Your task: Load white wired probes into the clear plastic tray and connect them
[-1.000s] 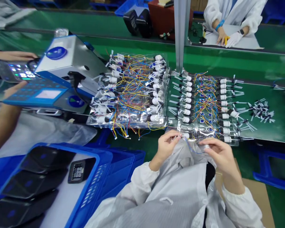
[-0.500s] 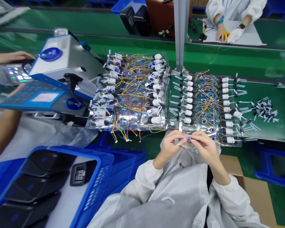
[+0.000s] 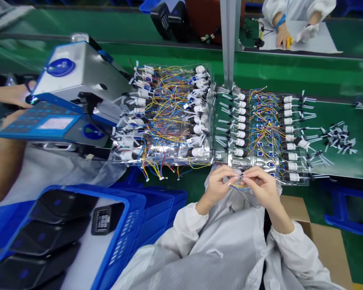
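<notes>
My left hand and my right hand meet at the front edge of a clear plastic tray of wired white cylindrical parts. Their fingertips pinch together on thin yellow and blue wires, which loop below them and lead up to a small white part. The fingers partly hide that part and the wire ends. A second clear tray, packed with similar parts and tangled coloured wires, lies to the left.
A co-worker's hands sit beside a grey-and-blue machine at left. A blue crate holds black devices at lower left. A metal post rises behind the trays, and loose connectors lie on the green bench at right.
My hands have come together from a wider spacing, and my right hand now meets the wires near my left. The co-worker's upper hand has moved down beside the machine.
</notes>
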Action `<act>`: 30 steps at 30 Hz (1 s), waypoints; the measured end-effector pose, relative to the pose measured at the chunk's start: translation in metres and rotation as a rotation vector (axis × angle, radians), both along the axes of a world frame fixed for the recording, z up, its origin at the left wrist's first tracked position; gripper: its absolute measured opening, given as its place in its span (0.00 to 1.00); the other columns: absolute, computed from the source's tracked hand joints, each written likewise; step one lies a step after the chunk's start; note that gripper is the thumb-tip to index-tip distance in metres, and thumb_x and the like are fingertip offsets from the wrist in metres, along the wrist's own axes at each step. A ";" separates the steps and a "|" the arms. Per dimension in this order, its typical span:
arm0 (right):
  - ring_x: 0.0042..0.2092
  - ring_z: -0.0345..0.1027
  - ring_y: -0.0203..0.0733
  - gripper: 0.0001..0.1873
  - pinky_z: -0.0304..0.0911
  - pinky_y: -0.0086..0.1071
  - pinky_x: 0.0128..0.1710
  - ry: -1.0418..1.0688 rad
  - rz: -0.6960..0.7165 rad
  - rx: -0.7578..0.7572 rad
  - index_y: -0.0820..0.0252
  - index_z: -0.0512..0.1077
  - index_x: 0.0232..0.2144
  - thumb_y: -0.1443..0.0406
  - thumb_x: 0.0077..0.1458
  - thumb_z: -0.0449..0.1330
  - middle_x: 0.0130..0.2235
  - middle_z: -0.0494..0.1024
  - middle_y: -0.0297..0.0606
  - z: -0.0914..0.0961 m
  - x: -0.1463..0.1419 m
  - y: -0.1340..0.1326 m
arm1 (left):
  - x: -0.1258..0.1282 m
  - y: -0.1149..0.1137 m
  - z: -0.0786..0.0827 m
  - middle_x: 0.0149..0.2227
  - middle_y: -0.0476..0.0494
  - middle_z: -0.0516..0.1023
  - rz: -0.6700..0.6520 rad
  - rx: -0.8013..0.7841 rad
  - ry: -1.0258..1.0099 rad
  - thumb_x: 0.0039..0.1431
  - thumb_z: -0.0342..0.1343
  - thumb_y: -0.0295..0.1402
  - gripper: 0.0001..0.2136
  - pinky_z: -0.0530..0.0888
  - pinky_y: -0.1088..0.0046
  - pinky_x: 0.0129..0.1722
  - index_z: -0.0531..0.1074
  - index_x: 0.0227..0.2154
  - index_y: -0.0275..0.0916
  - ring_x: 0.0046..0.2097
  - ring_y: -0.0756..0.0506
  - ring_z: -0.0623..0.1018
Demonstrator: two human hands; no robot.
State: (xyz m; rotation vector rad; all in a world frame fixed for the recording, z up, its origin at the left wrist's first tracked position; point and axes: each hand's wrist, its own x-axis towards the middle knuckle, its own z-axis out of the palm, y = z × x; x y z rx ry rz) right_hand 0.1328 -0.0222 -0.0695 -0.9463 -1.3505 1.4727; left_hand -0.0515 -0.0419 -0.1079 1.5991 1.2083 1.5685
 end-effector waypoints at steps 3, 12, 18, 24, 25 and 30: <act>0.37 0.78 0.41 0.03 0.77 0.36 0.35 -0.092 -0.005 0.107 0.53 0.82 0.37 0.66 0.63 0.67 0.40 0.80 0.40 0.001 0.002 -0.001 | 0.000 0.000 -0.001 0.31 0.46 0.82 0.002 0.020 0.022 0.62 0.67 0.30 0.00 0.77 0.73 0.35 0.82 0.35 0.41 0.35 0.48 0.80; 0.41 0.77 0.42 0.08 0.73 0.36 0.38 -0.224 -0.044 0.299 0.53 0.82 0.38 0.70 0.63 0.64 0.38 0.81 0.39 0.001 0.001 -0.005 | -0.002 -0.001 0.000 0.32 0.45 0.84 -0.026 0.062 0.109 0.62 0.66 0.28 0.02 0.77 0.70 0.37 0.82 0.36 0.41 0.35 0.48 0.81; 0.40 0.77 0.44 0.04 0.74 0.39 0.39 -0.218 -0.053 0.223 0.54 0.81 0.36 0.66 0.63 0.65 0.40 0.82 0.41 -0.004 0.006 -0.003 | -0.008 0.003 0.003 0.35 0.43 0.85 -0.080 0.095 0.144 0.62 0.66 0.29 0.04 0.80 0.69 0.37 0.83 0.39 0.41 0.37 0.47 0.83; 0.40 0.77 0.44 0.04 0.75 0.40 0.39 -0.216 -0.058 0.234 0.53 0.81 0.36 0.66 0.63 0.66 0.38 0.82 0.40 -0.001 0.009 -0.004 | -0.004 0.004 0.001 0.35 0.42 0.86 -0.073 0.090 0.062 0.62 0.67 0.30 0.02 0.81 0.67 0.39 0.84 0.37 0.41 0.37 0.46 0.85; 0.40 0.77 0.44 0.04 0.75 0.40 0.39 -0.214 -0.049 0.235 0.53 0.81 0.36 0.67 0.63 0.66 0.39 0.82 0.40 0.000 0.009 -0.004 | -0.003 0.004 0.000 0.35 0.43 0.86 -0.071 0.078 0.051 0.61 0.68 0.30 0.02 0.81 0.66 0.39 0.84 0.36 0.41 0.36 0.46 0.85; 0.40 0.77 0.43 0.04 0.74 0.38 0.37 -0.219 -0.035 0.234 0.54 0.82 0.36 0.67 0.63 0.66 0.39 0.82 0.41 -0.002 0.009 -0.004 | -0.001 0.003 -0.001 0.31 0.45 0.86 -0.081 0.054 -0.016 0.59 0.69 0.30 0.03 0.78 0.66 0.36 0.84 0.36 0.42 0.33 0.46 0.83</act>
